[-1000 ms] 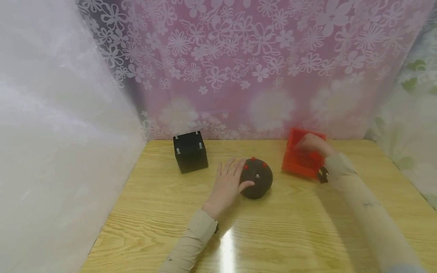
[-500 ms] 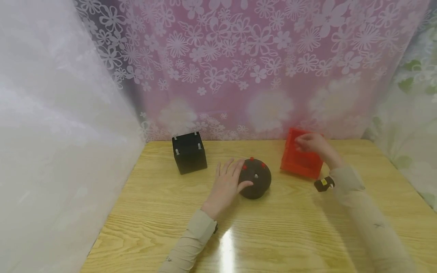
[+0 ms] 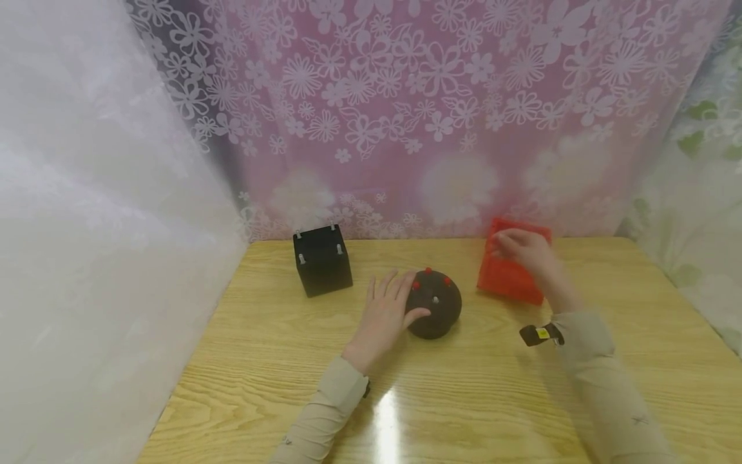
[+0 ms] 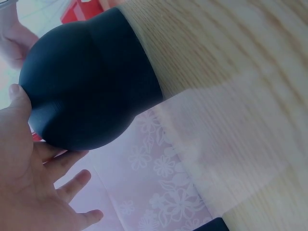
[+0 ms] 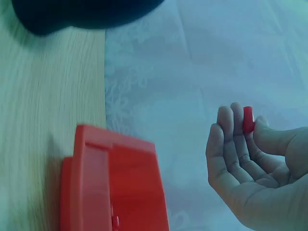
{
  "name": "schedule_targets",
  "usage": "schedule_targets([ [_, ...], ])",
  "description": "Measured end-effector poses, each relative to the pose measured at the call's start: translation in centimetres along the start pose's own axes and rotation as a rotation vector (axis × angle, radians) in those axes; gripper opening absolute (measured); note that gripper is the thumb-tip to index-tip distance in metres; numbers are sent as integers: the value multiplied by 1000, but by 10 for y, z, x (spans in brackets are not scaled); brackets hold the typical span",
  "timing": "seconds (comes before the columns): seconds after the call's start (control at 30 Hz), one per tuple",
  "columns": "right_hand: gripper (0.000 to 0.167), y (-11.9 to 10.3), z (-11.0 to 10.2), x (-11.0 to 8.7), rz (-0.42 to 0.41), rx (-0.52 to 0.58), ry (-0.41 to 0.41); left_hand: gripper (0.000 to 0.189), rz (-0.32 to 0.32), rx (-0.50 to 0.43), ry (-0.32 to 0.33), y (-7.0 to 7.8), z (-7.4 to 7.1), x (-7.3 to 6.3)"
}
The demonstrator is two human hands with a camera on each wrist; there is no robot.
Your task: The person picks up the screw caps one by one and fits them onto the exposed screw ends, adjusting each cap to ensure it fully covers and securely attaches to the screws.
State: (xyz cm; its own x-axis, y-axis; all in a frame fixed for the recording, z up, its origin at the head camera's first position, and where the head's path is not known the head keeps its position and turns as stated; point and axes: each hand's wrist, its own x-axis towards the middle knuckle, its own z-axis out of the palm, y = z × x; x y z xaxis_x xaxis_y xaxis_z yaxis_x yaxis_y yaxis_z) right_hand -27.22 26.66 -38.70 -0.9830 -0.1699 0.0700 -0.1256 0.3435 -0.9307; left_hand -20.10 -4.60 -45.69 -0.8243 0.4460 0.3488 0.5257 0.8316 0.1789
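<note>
My left hand [image 3: 379, 317] holds the left side of a round black stand [image 3: 431, 321], thumb over its edge and fingers along its side. Red pegs [image 3: 447, 281] and one pale peg [image 3: 436, 299] rise from the stand's top. Seen from the left wrist, the stand's dark rounded body [image 4: 91, 82] narrows toward the table, and two of my fingers are spread off it. Over the red box [image 3: 510, 283], my right hand [image 3: 529, 252] pinches a small red peg [image 5: 248, 119] between thumb and fingertips. The right wrist view has this hand beside the box's open side.
A black cube-shaped block [image 3: 324, 270] with pale pegs at its top corners stands at the back left of the wooden table [image 3: 261, 386]. Behind the table hangs a pink flowered curtain [image 3: 371, 116]. White sheeting [image 3: 104, 225] closes off the left side.
My right hand has come up from inside the red box and shifted slightly left, its wrist swinging toward me. My left hand stays on the round black stand.
</note>
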Motion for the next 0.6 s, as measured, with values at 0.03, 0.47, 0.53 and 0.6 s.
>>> schedule_targets([
  [0.03, 48, -1, 2, -3, -2, -3, 11, 79, -2, 0, -2, 0, 0, 0],
  [0.47, 38, -13, 36, -26, -72, 36, 59, 80, -8, -15, -13, 0, -1, 0],
  [0.53, 38, -15, 40, -28, -77, 24, 48, 81, -4, -10, -8, -1, 0, 0],
  [0.6, 38, -18, 44, -31, -81, 5, 40, 80, 1, -4, 0, -1, 0, 0],
])
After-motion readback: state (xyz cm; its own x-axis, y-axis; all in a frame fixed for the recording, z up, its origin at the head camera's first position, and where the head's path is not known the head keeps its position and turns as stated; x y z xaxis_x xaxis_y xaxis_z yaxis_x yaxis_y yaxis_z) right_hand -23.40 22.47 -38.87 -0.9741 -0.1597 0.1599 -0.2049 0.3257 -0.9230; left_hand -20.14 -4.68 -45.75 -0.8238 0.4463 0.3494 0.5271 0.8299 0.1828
